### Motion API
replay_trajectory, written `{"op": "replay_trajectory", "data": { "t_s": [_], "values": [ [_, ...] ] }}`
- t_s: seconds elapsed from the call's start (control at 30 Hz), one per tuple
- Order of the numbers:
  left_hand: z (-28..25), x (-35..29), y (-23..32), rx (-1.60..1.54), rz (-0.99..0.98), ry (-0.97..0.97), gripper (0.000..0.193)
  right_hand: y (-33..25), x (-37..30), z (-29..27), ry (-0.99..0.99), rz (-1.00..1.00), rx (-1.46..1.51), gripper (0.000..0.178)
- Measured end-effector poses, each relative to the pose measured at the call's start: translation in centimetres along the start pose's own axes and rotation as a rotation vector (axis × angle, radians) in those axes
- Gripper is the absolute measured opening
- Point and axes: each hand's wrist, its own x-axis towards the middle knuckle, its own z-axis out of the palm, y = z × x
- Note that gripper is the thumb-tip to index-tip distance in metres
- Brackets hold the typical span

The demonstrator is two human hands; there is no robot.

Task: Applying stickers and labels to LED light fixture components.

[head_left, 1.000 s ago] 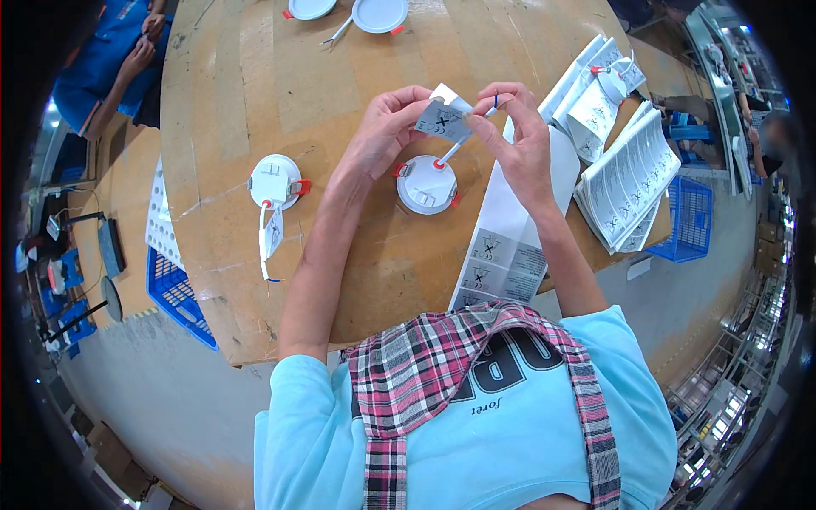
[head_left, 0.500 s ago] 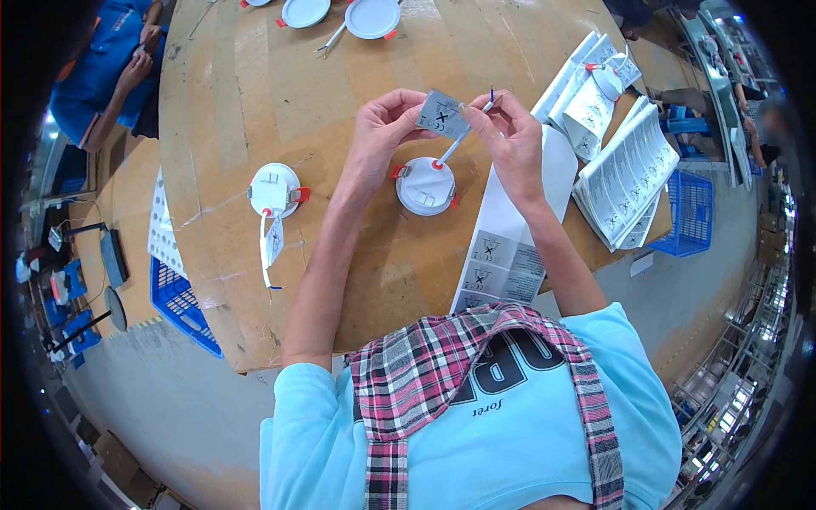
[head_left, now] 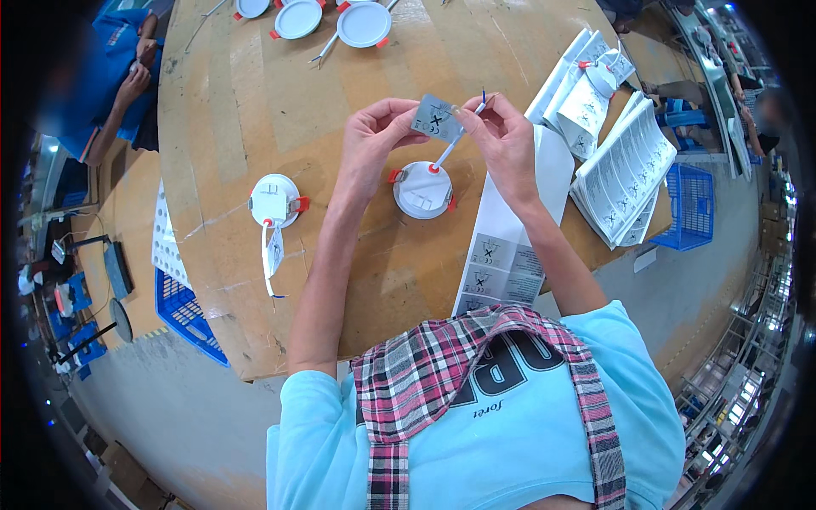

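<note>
My left hand (head_left: 380,138) pinches the left end of a small silver-grey sticker (head_left: 435,117) with dark print. The fingers of my right hand (head_left: 501,140) are closed on the white cable (head_left: 448,151) near its stripped blue end, where the sticker's right edge meets the cable. That cable rises from a round white downlight (head_left: 423,191), which lies back side up with red-tipped spring clips. Under my right forearm runs a sheet of stickers (head_left: 501,246), part bare white backing. To the left lies another downlight (head_left: 274,201), its cable carrying a folded sticker tag (head_left: 274,251).
Stacked sticker sheets (head_left: 625,174) lie on the right of the cardboard-covered table (head_left: 229,323); a tagged downlight (head_left: 602,81) rests on more sheets behind. Several downlights (head_left: 364,24) sit at the far edge. Blue crates (head_left: 688,208) flank the table. A person in blue (head_left: 119,76) is at the left.
The view has shifted slightly. Both hands keep hold of the sticker and the cable, with the sticker turned a little; otherwise little differs.
</note>
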Motion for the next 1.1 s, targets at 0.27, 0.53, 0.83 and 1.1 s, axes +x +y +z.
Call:
{"op": "replay_trajectory", "data": {
  "t_s": [0.27, 0.53, 0.83, 1.1],
  "values": [
    [0.5, -0.3, 0.8, 0.071, 0.014, 0.031, 0.023, -0.1, 0.0, 0.0, -0.005, 0.011, 0.029, 0.015],
    [0.2, -0.1, 0.8, 0.053, 0.003, 0.015, 0.023, 0.1, 0.2, -0.1, -0.01, -0.016, 0.04, 0.015],
    [0.5, -0.5, 1.3, 0.087, 0.021, 0.005, 0.023, -0.1, 0.1, 0.0, -0.008, 0.008, 0.009, 0.015],
    [0.6, -0.4, 1.2, -0.036, 0.015, 0.003, 0.022, -0.1, 0.0, 0.0, 0.017, -0.004, 0.0, 0.016]
  ]
}}
